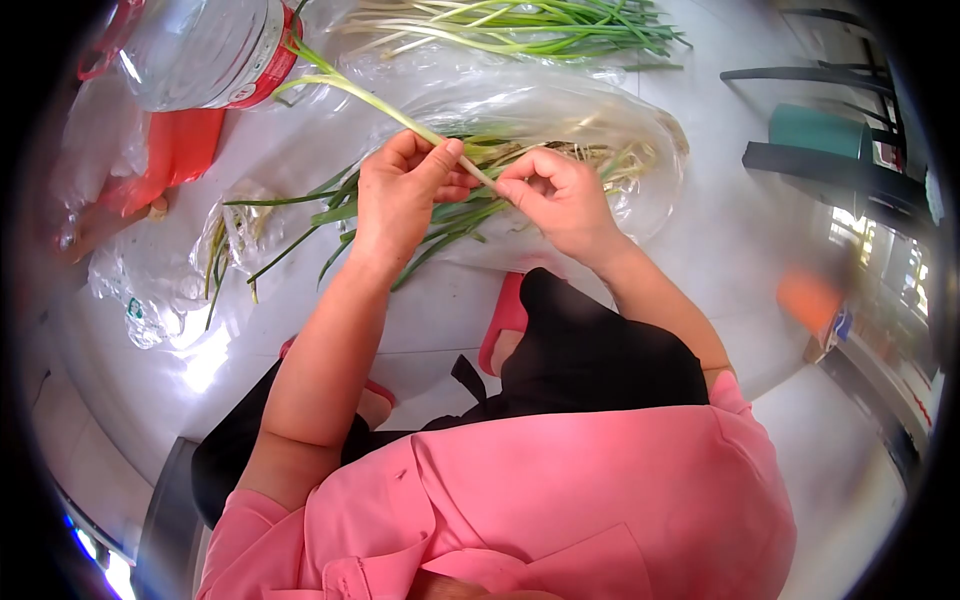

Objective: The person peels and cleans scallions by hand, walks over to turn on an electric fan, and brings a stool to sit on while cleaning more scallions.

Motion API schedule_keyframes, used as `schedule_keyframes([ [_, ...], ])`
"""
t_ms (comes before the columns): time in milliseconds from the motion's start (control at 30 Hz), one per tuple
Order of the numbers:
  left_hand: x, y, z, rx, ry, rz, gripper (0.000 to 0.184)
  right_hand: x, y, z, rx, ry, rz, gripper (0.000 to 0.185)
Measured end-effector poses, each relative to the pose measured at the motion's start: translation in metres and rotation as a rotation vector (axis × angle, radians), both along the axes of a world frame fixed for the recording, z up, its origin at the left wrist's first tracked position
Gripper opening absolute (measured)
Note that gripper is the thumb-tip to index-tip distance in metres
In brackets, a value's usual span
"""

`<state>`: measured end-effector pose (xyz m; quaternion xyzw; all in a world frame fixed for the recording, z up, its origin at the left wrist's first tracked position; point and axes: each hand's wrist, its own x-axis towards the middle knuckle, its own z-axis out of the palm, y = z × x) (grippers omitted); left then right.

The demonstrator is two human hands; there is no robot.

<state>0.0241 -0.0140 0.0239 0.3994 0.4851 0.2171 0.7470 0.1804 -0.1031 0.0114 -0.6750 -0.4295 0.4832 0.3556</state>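
Note:
A single green onion runs slantwise between my hands, green leaves to the upper left and pale end to the lower right. My left hand is closed, pinching its stalk between thumb and fingers. At the pale end, my right hand holds it in a pinch of thumb and forefinger. Beneath both hands, a loose pile of green onions with brownish roots lies on a clear plastic bag. Farther off, a bunch of cleaner green onions rests on plastic, white ends to the left.
A large clear plastic jug with a red band lies at upper left, near a red plastic bag. Crumpled clear bags with wilted scraps are on the left. A dark rack holding a green item stands at right.

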Motion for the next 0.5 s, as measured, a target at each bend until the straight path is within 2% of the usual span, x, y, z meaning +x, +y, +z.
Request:
schedule_keyframes([
  [167, 0.003, 0.002, -0.001, -0.017, 0.015, 0.079, 0.017, 0.011, -0.005, 0.000, 0.101, -0.200, 0.054, 0.010],
  [233, 0.003, 0.003, -0.001, -0.014, 0.008, 0.087, 0.017, 0.028, -0.015, -0.010, 0.064, -0.467, 0.170, 0.011],
  [267, 0.003, 0.003, -0.001, -0.011, -0.001, 0.095, 0.017, 0.039, -0.021, -0.018, 0.066, -0.467, 0.171, 0.011],
  [333, 0.003, 0.003, 0.000, -0.009, 0.006, 0.092, 0.019, 0.062, -0.035, -0.038, -0.094, -0.875, 0.358, 0.015],
  [367, 0.003, 0.003, 0.000, -0.008, 0.012, 0.088, 0.021, 0.074, -0.042, -0.050, -0.094, -0.875, 0.360, 0.015],
  [433, 0.002, 0.004, 0.000, -0.006, 0.015, 0.078, 0.022, 0.087, -0.050, -0.062, -0.441, -1.014, 0.453, 0.013],
  [500, 0.001, 0.005, -0.002, -0.002, 0.017, 0.066, 0.023, 0.086, -0.051, -0.053, -0.440, -0.976, 0.453, 0.012],
])
